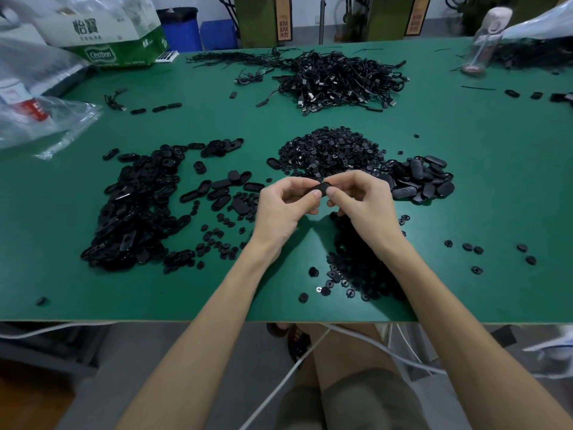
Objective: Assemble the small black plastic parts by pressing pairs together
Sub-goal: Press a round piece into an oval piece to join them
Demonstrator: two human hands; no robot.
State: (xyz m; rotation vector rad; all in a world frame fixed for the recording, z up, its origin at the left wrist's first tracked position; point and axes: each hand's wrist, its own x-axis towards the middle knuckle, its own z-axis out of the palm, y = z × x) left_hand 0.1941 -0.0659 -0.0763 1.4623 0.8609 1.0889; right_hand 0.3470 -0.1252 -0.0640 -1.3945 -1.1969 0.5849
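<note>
Two hands (280, 209) (361, 203), one held part (317, 190), one cable heap (338, 79), perhaps four loose-part heaps (133, 209), one box (108, 32).

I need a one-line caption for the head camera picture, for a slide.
Left hand and right hand pinch a black oval part over the green table, near a pile of round pieces.

Black parts (328, 153); green table (465, 181); blue bins (183, 29).

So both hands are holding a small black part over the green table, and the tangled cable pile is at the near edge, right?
Not quite: the head view shows the tangled cable pile on the far side of the green table, not the near edge. The left hand and right hand do hold a small black part.
</note>
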